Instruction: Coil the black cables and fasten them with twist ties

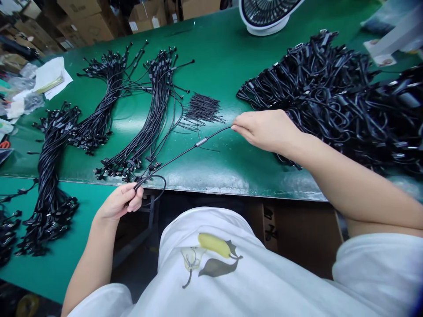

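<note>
Below, a glossy green tabletop [228, 169] bears black cables [159, 90], cardboard boxes [90, 24] beyond.

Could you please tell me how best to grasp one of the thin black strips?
Probably by a tip at the right edge of the strip pile, pinched from the side of the right hand: thin tips stick out there past the dense middle.
</note>
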`<state>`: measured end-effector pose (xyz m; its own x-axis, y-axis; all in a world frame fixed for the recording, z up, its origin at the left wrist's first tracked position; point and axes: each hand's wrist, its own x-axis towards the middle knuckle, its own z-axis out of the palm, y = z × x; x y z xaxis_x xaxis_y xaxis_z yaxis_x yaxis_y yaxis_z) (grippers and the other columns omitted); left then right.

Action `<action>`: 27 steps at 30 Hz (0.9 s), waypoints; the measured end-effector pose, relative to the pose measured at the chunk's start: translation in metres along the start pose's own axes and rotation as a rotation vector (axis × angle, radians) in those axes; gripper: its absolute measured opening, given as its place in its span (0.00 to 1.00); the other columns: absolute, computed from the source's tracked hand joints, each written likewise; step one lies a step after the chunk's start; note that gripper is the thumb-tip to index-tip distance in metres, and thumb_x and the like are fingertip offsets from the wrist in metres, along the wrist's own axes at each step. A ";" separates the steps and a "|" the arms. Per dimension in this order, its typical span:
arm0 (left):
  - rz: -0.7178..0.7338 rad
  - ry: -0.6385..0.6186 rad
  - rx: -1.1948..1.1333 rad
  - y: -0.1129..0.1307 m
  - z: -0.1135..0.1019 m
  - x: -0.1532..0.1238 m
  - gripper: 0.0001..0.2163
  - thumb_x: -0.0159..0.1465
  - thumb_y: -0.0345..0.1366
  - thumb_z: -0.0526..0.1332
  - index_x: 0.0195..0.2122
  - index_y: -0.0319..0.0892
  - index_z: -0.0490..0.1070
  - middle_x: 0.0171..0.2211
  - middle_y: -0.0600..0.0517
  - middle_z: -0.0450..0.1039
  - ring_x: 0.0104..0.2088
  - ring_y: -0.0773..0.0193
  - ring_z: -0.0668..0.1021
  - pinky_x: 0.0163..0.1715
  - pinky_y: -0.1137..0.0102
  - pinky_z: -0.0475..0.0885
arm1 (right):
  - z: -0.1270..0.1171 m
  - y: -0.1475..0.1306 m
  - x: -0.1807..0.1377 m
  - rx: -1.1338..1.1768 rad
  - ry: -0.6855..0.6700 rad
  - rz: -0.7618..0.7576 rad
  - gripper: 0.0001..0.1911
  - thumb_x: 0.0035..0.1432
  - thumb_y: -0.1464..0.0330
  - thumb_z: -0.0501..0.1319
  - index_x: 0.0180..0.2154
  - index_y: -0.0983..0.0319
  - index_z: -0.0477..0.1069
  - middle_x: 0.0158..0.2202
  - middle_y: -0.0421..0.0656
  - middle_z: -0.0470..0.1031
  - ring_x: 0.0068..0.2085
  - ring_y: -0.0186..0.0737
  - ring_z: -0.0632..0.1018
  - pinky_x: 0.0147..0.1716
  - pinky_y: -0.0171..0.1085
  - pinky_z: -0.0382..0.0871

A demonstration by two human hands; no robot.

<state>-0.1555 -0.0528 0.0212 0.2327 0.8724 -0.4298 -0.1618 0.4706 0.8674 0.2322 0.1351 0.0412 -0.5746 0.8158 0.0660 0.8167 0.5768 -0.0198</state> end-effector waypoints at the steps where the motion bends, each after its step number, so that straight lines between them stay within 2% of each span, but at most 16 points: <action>1: 0.025 0.012 -0.005 0.000 0.000 -0.001 0.14 0.57 0.45 0.69 0.29 0.38 0.73 0.12 0.59 0.57 0.13 0.76 0.57 0.15 0.78 0.57 | 0.002 0.001 -0.001 0.010 -0.004 -0.005 0.16 0.69 0.61 0.47 0.32 0.58 0.67 0.35 0.45 0.76 0.34 0.42 0.72 0.24 0.37 0.48; 3: 0.093 0.061 -0.049 0.001 0.001 0.000 0.14 0.55 0.43 0.71 0.30 0.38 0.72 0.13 0.60 0.58 0.13 0.77 0.57 0.14 0.79 0.56 | 0.005 -0.001 -0.004 0.023 -0.005 -0.015 0.17 0.69 0.61 0.46 0.31 0.58 0.66 0.34 0.46 0.75 0.34 0.43 0.72 0.24 0.37 0.48; 5: 0.192 0.174 -0.135 0.003 0.008 0.008 0.14 0.54 0.42 0.71 0.32 0.38 0.72 0.15 0.60 0.61 0.13 0.77 0.59 0.13 0.80 0.55 | 0.008 -0.011 -0.010 0.007 -0.030 -0.039 0.18 0.68 0.61 0.45 0.31 0.58 0.67 0.34 0.47 0.76 0.33 0.43 0.72 0.24 0.37 0.47; 7: 0.294 0.314 -0.196 0.005 0.021 0.023 0.14 0.56 0.43 0.70 0.35 0.40 0.71 0.21 0.57 0.68 0.17 0.75 0.69 0.16 0.80 0.62 | 0.011 -0.031 -0.019 -0.010 -0.123 -0.116 0.18 0.68 0.62 0.45 0.32 0.59 0.69 0.34 0.48 0.77 0.31 0.42 0.73 0.24 0.38 0.45; 9: 0.400 0.397 -0.170 0.003 0.039 0.042 0.14 0.59 0.45 0.68 0.37 0.41 0.71 0.31 0.51 0.77 0.30 0.67 0.79 0.28 0.75 0.73 | 0.011 -0.056 -0.030 0.047 -0.270 -0.299 0.17 0.67 0.63 0.46 0.32 0.61 0.70 0.32 0.47 0.77 0.29 0.40 0.72 0.24 0.37 0.45; 10: 0.448 0.401 -0.117 0.001 0.050 0.052 0.14 0.60 0.46 0.67 0.37 0.41 0.72 0.37 0.48 0.79 0.37 0.63 0.81 0.36 0.71 0.76 | 0.010 -0.069 -0.034 0.118 -0.337 -0.422 0.17 0.68 0.64 0.47 0.32 0.61 0.70 0.31 0.46 0.77 0.28 0.38 0.72 0.24 0.37 0.45; 12: 0.517 0.345 0.046 -0.006 0.070 0.065 0.13 0.63 0.46 0.64 0.37 0.40 0.73 0.45 0.44 0.78 0.48 0.57 0.79 0.49 0.63 0.73 | 0.005 -0.088 -0.037 0.331 -0.404 -0.634 0.18 0.69 0.64 0.47 0.32 0.62 0.71 0.29 0.44 0.76 0.26 0.35 0.70 0.25 0.35 0.49; 13: 0.518 0.286 0.140 -0.010 0.079 0.069 0.13 0.64 0.46 0.63 0.38 0.40 0.73 0.46 0.43 0.78 0.50 0.56 0.78 0.52 0.62 0.71 | 0.002 -0.094 -0.035 0.456 -0.399 -0.679 0.19 0.69 0.64 0.47 0.32 0.62 0.71 0.29 0.43 0.76 0.26 0.34 0.70 0.26 0.35 0.51; 14: 0.500 0.222 0.219 -0.014 0.086 0.070 0.13 0.64 0.46 0.62 0.38 0.40 0.74 0.43 0.44 0.78 0.48 0.57 0.78 0.52 0.63 0.70 | -0.001 -0.097 -0.031 0.580 -0.364 -0.666 0.19 0.69 0.63 0.46 0.31 0.62 0.71 0.29 0.42 0.75 0.27 0.33 0.69 0.28 0.34 0.53; 16: 0.437 0.103 0.280 -0.018 0.093 0.069 0.13 0.65 0.46 0.61 0.39 0.40 0.74 0.33 0.47 0.77 0.37 0.61 0.79 0.44 0.66 0.72 | -0.003 -0.096 -0.018 0.789 -0.222 -0.510 0.20 0.69 0.63 0.47 0.29 0.62 0.70 0.28 0.40 0.73 0.27 0.32 0.68 0.30 0.33 0.56; 18: 0.398 0.053 0.178 -0.018 0.096 0.066 0.14 0.64 0.47 0.62 0.39 0.40 0.73 0.23 0.53 0.70 0.26 0.66 0.73 0.31 0.70 0.70 | 0.005 -0.094 -0.005 0.956 -0.039 -0.307 0.17 0.67 0.61 0.50 0.30 0.62 0.69 0.29 0.40 0.72 0.30 0.32 0.69 0.34 0.33 0.59; 20: 0.398 0.085 0.000 -0.016 0.099 0.065 0.14 0.63 0.47 0.63 0.38 0.40 0.73 0.21 0.57 0.64 0.20 0.71 0.66 0.23 0.73 0.64 | 0.022 -0.099 0.003 1.154 0.110 -0.161 0.15 0.61 0.56 0.58 0.36 0.62 0.69 0.36 0.41 0.73 0.36 0.34 0.71 0.37 0.34 0.63; 22: 0.389 0.139 -0.124 -0.015 0.104 0.068 0.14 0.61 0.46 0.65 0.38 0.41 0.73 0.24 0.56 0.65 0.20 0.72 0.65 0.21 0.75 0.60 | 0.041 -0.113 0.004 1.431 0.121 -0.055 0.21 0.55 0.51 0.63 0.38 0.61 0.67 0.38 0.41 0.72 0.38 0.35 0.72 0.38 0.34 0.65; 24: 0.337 0.136 -0.160 -0.019 0.110 0.072 0.15 0.61 0.48 0.65 0.35 0.40 0.72 0.27 0.53 0.68 0.23 0.70 0.69 0.23 0.74 0.63 | 0.056 -0.131 0.001 1.731 0.037 0.079 0.23 0.54 0.47 0.62 0.34 0.60 0.65 0.29 0.37 0.67 0.30 0.32 0.69 0.30 0.32 0.63; 27: 0.240 0.064 -0.186 -0.031 0.118 0.075 0.19 0.64 0.52 0.61 0.27 0.40 0.68 0.29 0.51 0.70 0.29 0.67 0.73 0.31 0.70 0.68 | 0.062 -0.149 -0.004 2.058 -0.027 0.248 0.25 0.55 0.46 0.61 0.27 0.60 0.60 0.21 0.31 0.52 0.21 0.26 0.54 0.20 0.29 0.49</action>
<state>-0.0200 -0.0177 -0.0079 0.1073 0.9652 -0.2385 -0.3792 0.2615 0.8876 0.1098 0.0485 -0.0180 -0.5021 0.8559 -0.1241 -0.3689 -0.3418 -0.8644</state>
